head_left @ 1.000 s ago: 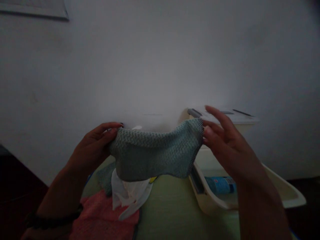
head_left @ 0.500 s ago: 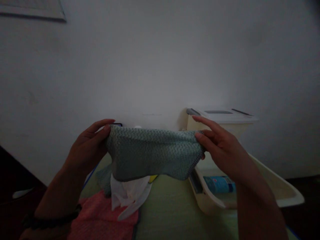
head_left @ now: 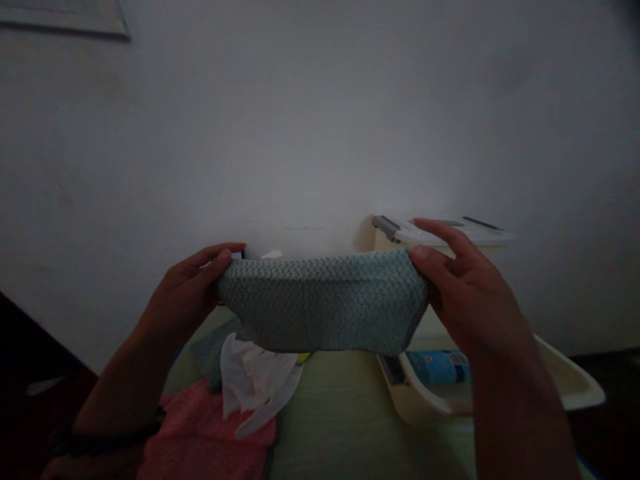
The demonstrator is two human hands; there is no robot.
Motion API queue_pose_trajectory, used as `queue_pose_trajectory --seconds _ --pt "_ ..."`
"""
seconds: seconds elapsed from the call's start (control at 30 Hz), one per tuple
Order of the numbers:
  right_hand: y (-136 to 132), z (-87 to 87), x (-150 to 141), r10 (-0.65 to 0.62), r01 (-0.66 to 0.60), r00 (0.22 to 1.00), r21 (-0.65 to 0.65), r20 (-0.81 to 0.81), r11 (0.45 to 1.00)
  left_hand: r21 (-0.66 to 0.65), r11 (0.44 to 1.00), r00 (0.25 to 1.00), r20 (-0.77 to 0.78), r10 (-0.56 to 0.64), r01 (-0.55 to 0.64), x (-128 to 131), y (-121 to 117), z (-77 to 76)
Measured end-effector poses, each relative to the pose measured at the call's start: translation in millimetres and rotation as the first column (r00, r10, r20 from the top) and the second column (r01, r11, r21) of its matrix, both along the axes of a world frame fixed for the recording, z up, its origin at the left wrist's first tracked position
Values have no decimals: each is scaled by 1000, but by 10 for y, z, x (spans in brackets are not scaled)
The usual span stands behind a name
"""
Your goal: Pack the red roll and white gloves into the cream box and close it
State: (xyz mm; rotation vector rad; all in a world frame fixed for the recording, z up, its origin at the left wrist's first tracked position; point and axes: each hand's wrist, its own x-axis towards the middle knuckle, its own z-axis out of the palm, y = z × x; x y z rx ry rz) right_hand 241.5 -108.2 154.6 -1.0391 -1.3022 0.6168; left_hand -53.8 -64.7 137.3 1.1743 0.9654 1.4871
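A grey-green textured cleaning cloth hangs stretched between my two hands above the table. My left hand pinches its upper left corner between thumb and fingers. At the upper right corner, my right hand pinches it too, the index finger raised off the fabric. Below the cloth lie a red cloth, a white glove-like piece of fabric partly on top of it, and another grey-green cloth at the left. A bit of something yellow shows under the held cloth's lower edge.
An open cream plastic bin stands at the right with a blue-labelled bottle inside. Behind it is a lidded box against the white wall. The table has a green top. A dark-edged device shows behind my left fingers.
My right hand has moved right and slightly up, pulling the cloth tauter and straighter along its top edge. My left hand has shifted a little to the right.
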Motion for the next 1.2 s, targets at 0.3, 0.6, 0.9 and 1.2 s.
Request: queue_pose_trajectory --seconds 0.3,0.6,0.9,1.2 --pt "-12 -37 81 246 -244 966 -39 84 969 38 984 975 -140 -170 177 -192 55 -83" --pt "12 -22 62 -27 28 934 2 355 1000 150 983 937 -345 -49 107 -186 64 -71" --pt "-26 -32 111 -47 24 869 52 493 998 176 984 904 -420 81 -6 -163 63 -32" --pt "-6 -42 130 -86 47 829 86 552 995 237 969 827 -557 75 72 -184 81 -31"
